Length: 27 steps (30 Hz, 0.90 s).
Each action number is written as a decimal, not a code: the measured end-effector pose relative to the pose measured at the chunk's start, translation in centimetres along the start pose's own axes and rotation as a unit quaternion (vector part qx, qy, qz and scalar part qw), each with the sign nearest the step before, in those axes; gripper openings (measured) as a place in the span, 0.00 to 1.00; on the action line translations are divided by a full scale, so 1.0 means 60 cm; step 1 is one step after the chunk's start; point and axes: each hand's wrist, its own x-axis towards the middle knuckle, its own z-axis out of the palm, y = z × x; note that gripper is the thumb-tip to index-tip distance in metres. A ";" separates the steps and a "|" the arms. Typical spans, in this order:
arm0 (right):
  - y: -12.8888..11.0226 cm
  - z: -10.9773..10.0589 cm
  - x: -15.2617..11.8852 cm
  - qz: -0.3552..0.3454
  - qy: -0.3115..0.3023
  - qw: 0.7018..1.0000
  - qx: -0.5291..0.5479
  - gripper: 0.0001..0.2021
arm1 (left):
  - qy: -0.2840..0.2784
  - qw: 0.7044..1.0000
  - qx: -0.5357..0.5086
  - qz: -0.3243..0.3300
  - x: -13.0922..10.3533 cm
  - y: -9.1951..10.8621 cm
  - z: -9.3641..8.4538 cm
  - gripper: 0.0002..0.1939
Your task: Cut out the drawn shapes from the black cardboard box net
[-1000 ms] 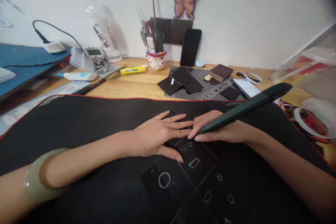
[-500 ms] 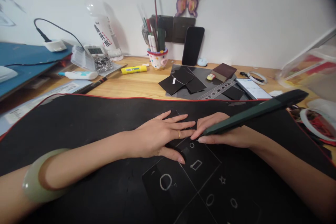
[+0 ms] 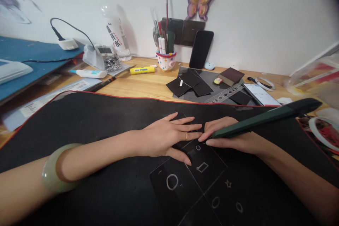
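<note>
The dark green pen-like tool (image 3: 267,122) is pinched between the thumb and forefinger of the right hand (image 3: 225,133), its long axis slanting from a low tip up and out to the right. That tip, partly hidden by the fingers, sits just beyond a small drawn circle (image 3: 198,147) on the black sheet (image 3: 212,178) — right beside the forefinger of the left hand (image 3: 165,137), though whether the two hands touch there I cannot tell. The sheet lies on the black mat (image 3: 100,120) over the bench (image 3: 150,88), partly beneath both hands and running back toward the wearer. The left hand comes in from the left, palm down, fingers spread across the sheet's far part, thumb pointing toward the drawn rectangle (image 3: 202,167) — while the right forearm reaches in from the lower right.
</note>
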 end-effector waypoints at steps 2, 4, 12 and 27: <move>0.002 0.000 -0.001 0.006 0.004 1.000 -0.005 0.10 | 0.002 1.000 -0.004 0.002 0.000 0.000 0.000 0.34; 0.004 0.000 -0.003 0.012 0.006 1.000 -0.009 0.10 | 0.006 1.000 -0.005 0.006 -0.001 -0.001 0.001 0.34; -0.026 0.021 -0.019 0.041 0.061 0.995 -0.063 0.09 | 0.019 1.000 0.016 0.013 -0.001 -0.003 0.008 0.35; -0.037 0.063 -0.035 0.091 0.186 0.976 -0.061 0.08 | 0.013 1.000 0.019 0.000 -0.003 0.000 0.008 0.36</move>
